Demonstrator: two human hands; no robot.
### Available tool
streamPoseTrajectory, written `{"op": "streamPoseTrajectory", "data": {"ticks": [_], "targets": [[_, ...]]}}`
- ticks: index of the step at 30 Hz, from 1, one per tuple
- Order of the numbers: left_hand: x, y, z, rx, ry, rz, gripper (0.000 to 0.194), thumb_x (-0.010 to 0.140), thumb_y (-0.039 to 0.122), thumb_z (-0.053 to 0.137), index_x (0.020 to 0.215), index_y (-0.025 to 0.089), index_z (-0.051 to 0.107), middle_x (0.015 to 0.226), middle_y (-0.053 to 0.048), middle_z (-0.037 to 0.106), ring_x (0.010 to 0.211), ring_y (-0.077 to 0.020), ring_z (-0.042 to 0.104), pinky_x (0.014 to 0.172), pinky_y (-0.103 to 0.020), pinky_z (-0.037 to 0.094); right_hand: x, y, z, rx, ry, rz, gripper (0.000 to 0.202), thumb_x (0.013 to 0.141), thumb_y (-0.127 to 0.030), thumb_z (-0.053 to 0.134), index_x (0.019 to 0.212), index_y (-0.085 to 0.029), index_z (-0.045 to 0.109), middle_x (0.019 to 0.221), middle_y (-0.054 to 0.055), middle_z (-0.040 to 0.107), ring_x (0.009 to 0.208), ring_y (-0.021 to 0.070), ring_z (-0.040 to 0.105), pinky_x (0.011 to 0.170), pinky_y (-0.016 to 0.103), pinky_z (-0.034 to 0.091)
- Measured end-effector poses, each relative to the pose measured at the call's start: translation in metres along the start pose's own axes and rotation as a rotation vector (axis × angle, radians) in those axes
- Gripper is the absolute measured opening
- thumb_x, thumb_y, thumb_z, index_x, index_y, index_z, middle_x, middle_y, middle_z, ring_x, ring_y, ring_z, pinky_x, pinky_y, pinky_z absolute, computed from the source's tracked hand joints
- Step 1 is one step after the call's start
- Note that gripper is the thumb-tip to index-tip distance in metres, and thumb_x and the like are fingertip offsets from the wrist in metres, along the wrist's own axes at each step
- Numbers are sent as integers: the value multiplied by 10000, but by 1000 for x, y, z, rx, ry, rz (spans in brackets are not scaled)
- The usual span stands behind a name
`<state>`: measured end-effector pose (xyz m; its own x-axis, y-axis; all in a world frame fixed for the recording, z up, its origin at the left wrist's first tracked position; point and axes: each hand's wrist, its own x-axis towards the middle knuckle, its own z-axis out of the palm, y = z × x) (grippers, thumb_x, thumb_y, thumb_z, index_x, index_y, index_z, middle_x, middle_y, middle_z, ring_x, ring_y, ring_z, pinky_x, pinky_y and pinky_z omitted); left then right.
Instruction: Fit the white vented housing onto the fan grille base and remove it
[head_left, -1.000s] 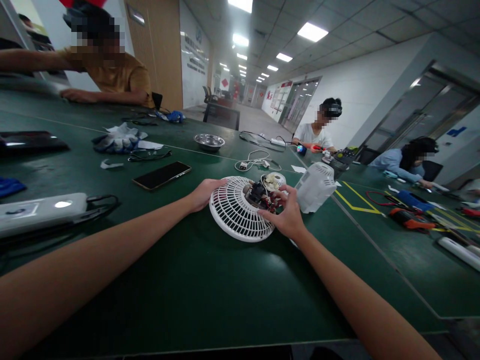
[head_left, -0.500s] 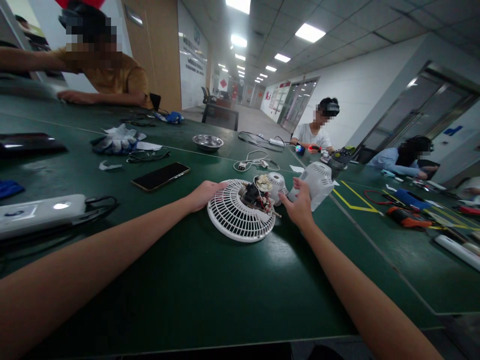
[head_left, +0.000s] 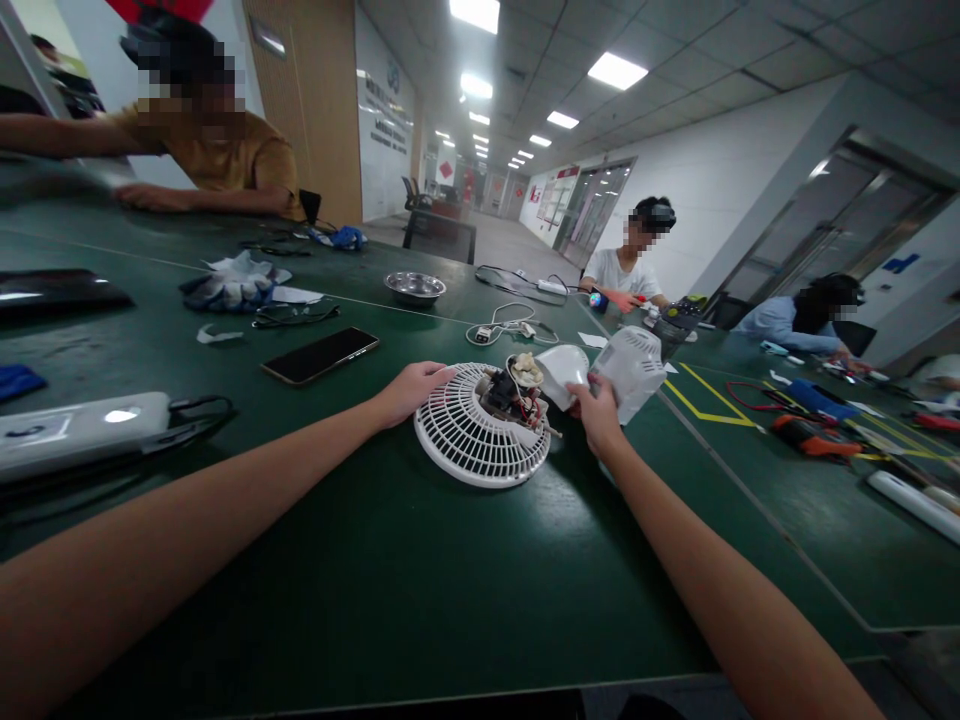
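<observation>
My left hand (head_left: 416,390) is closed on the left rim of a white round fan grille (head_left: 469,440) that lies on the green table. An exposed fan motor (head_left: 517,385) with wires sits on the grille. In my right hand (head_left: 600,412), thumb and fingers pinch a smooth white plastic motor cover (head_left: 564,370), just right of the motor and tilted. Directly behind that hand stands a larger white vented housing (head_left: 634,370). The right hand's lower fingers are partly hidden.
Ahead lie a phone (head_left: 322,356), a metal bowl (head_left: 415,288), a coiled white cable (head_left: 510,325) and gloves (head_left: 232,285). A power strip (head_left: 82,425) is at left. At right are a multimeter (head_left: 814,437) and a dark tool (head_left: 679,325). Several people sit around the table.
The white motor cover has turned in my right hand, so its smooth side shows instead of its vented end. My left hand stays on the grille, which has hardly moved.
</observation>
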<state>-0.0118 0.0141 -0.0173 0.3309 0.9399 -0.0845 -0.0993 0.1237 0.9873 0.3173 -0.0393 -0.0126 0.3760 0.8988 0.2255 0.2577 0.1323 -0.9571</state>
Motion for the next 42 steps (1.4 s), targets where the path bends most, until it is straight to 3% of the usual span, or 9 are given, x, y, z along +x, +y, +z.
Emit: {"op": "streamPoseTrajectory", "data": {"ticks": [3, 7, 11, 15, 22, 26, 31, 38, 42], "targets": [[-4, 3, 2, 9, 13, -2, 294, 884, 258, 746, 1146, 131, 708, 948, -100, 771, 782, -198, 733, 698, -308, 577, -11, -14, 5, 190, -79, 157, 484, 812, -634, 498, 1118, -261, 536, 821, 37, 703, 717, 254, 679, 675, 406, 557], [-9, 8, 7, 2, 59, 3, 293, 887, 216, 731, 1161, 118, 698, 921, -98, 767, 780, -204, 733, 687, -302, 569, -29, -31, 16, 518, -218, 253, 406, 827, -604, 544, 1083, -289, 568, 877, 34, 729, 809, 254, 695, 770, 417, 569], [-8, 7, 7, 90, 61, 25, 360, 898, 263, 714, 1222, 112, 669, 948, -106, 761, 805, -217, 731, 702, -316, 572, -40, -35, 26, 411, -191, -14, 569, 790, -481, 649, 1305, -330, 461, 1032, 19, 699, 863, 246, 672, 815, 445, 573], [-6, 1, 2, 268, 40, 100, 483, 935, 377, 641, 1344, 125, 593, 1212, -158, 705, 1017, -268, 717, 849, -384, 584, -44, -32, 25, 145, -260, -279, 794, 787, -479, 719, 1445, -338, 296, 1127, 58, 666, 948, 267, 663, 914, 510, 557], [-13, 3, -4, 831, -14, 578, 584, 945, 499, 563, 1465, 239, 512, 1628, -114, 375, 1498, -361, 340, 1201, -593, 304, -50, -35, 18, -194, -389, -528, 895, 812, -504, 747, 1520, -354, 220, 1250, 99, 605, 1058, 315, 648, 972, 554, 549], [-18, 8, 0, 937, -217, 722, 601, 975, 516, 518, 1508, 248, 440, 1539, -122, 516, 1424, -340, 457, 1185, -612, 297, -50, -37, 16, -277, -414, -599, 858, 808, -424, 752, 1519, -350, 278, 1315, 100, 590, 1121, 328, 630, 1022, 561, 525], [-23, 18, 6, 971, -271, 751, 761, 906, 543, 614, 1543, 211, 365, 1399, -153, 630, 1258, -342, 590, 1100, -602, 375, -50, -37, 17, -257, -478, -528, 857, 838, -400, 737, 1551, -324, 267, 1388, 108, 583, 1197, 335, 626, 1040, 564, 522], [-29, 31, 15, 974, -270, 736, 685, 814, 675, 658, 1276, 172, 621, 1162, -132, 670, 1013, -292, 600, 860, -447, 494, -56, -47, 16, -350, -467, -598, 851, 775, -467, 817, 1484, -254, 397, 1443, 131, 566, 1272, 355, 585, 1093, 560, 471], [-31, 35, 18, 1018, -305, 740, 663, 766, 713, 683, 1148, 171, 678, 1107, -116, 634, 1022, -299, 566, 892, -458, 475, -58, -51, 16, -361, -468, -607, 817, 777, -507, 807, 1449, -238, 429, 1379, 134, 614, 1210, 345, 621, 1060, 555, 490]]}}
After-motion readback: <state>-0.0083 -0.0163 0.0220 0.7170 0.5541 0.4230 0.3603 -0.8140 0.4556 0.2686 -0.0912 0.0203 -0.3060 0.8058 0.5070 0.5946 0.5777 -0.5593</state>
